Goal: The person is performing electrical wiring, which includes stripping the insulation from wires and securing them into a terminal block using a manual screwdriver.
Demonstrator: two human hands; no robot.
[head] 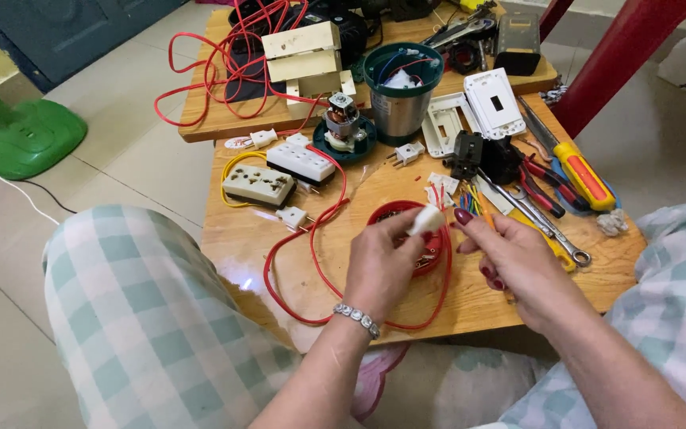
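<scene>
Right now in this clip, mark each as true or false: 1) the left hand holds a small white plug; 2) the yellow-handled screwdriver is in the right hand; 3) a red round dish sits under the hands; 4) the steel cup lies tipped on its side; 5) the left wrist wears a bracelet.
1) True: the left hand pinches a small white plug.
2) False: the yellow-handled screwdriver lies on the table, apart from the right hand.
3) True: the red round dish lies beneath them.
4) False: the steel cup stands upright.
5) True: a bracelet circles it.
</scene>
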